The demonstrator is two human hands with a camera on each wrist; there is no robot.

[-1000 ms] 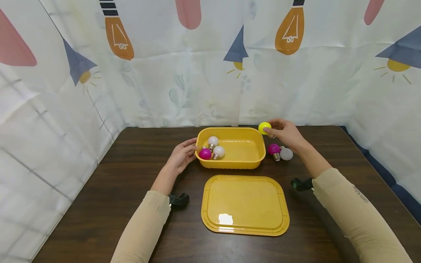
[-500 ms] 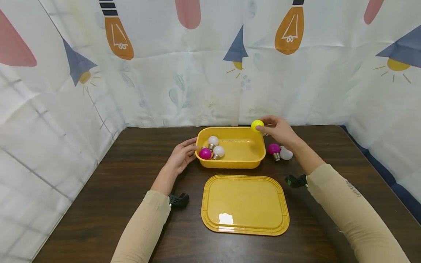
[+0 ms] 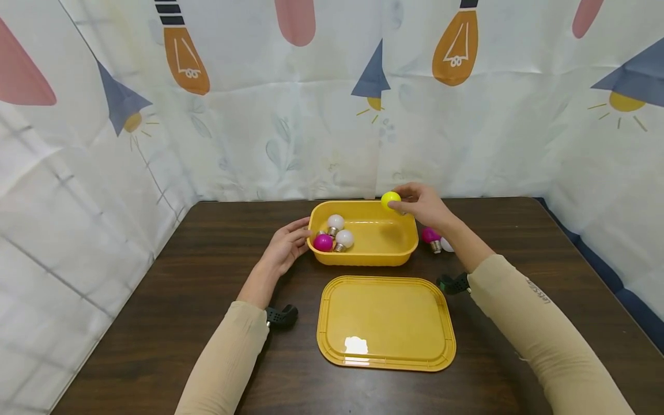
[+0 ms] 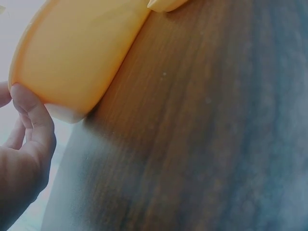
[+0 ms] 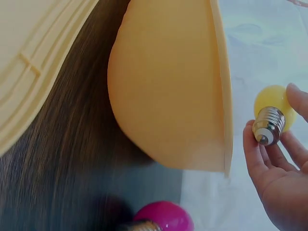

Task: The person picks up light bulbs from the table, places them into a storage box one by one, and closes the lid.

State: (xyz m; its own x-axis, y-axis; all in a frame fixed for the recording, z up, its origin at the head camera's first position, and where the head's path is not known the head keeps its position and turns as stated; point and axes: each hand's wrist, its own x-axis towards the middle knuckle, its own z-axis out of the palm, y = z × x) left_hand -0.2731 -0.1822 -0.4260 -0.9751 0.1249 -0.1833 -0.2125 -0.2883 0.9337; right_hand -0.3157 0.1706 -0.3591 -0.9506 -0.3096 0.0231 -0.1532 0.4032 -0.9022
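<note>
My left hand grips the left end of a yellow plastic bin, its thumb at the rim in the left wrist view. Inside the bin's left part lie two white light bulbs and a magenta light bulb. My right hand pinches a yellow light bulb between thumb and fingers, over the bin's back right corner. The right wrist view shows that bulb's metal screw base facing the camera. Right of the bin lie another magenta bulb and a white bulb, partly hidden by my right arm.
A flat yellow lid lies on the dark wooden table in front of the bin. A printed curtain hangs close behind the table's back edge.
My right hand has carried the yellow bulb leftward, from beyond the bin's right end to over its back right corner. My left hand has stayed at the bin's left end.
</note>
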